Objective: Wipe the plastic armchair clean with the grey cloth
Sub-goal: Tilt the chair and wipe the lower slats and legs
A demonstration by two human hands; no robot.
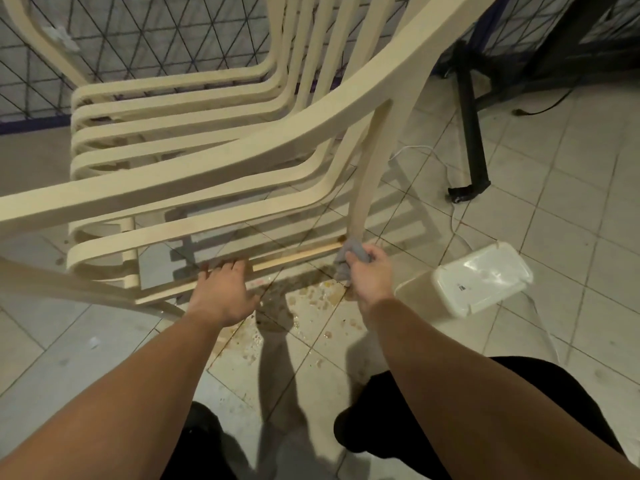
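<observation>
Status: mid-task, working the low parts. The plastic armchair (194, 157) is tipped over on the tiled floor (554, 209), seat slats and backrest facing away, legs and lower rail toward the camera. The right hand (367, 275) holds the grey cloth (348, 258) bunched up, fingers (363, 257) curled round it, pressed where the near leg meets the lower rail. There's a brown spot right at that joint, just above the cloth, so that patch isn't clean yet. The left hand (223, 292) steadies the chair on the same rail, fingers hooked over its edge, gripping it; can't see the fingertips on the far side. The rail between the hands looks a brighter, warmer tone than the rest, could be wet or freshly wiped, can't tell which. The armrest and slats look fairly even in colour, some dull shading in the slat gaps, too soft to call dirt. A white scrap is stuck on the far armrest at top left. Brownish drips and crumbs lie on the floor just below the rail, between the hands. A white lidded tub (481, 278) sits near the right hand. My read: lower frame in progress, joint stain and far armrest left, top surfaces unverified.
</observation>
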